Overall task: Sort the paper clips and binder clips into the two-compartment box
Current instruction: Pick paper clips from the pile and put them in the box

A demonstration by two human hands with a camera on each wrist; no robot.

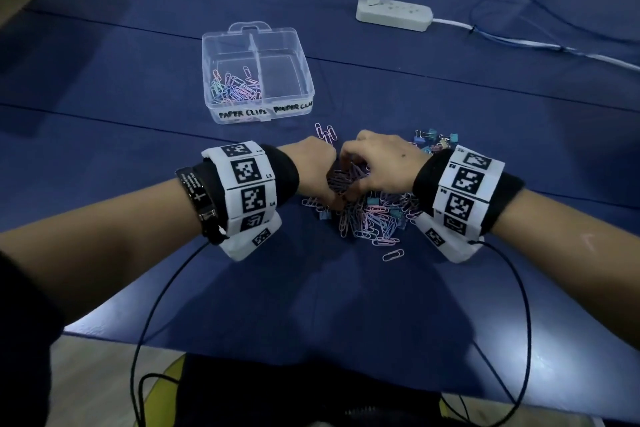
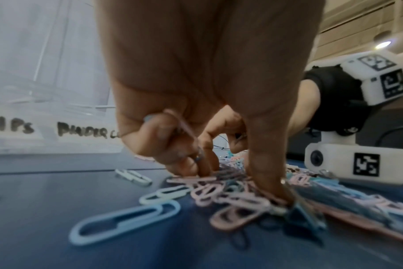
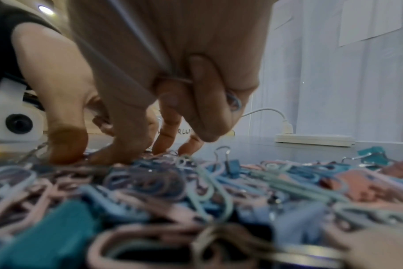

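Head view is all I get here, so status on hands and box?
Left hand, right hand gripping paper clips in pile. Box: paper clips left side, right side bare. Nothing blocking.

Blue table, clear 2-compartment box, clip pile, 2 pwr strips
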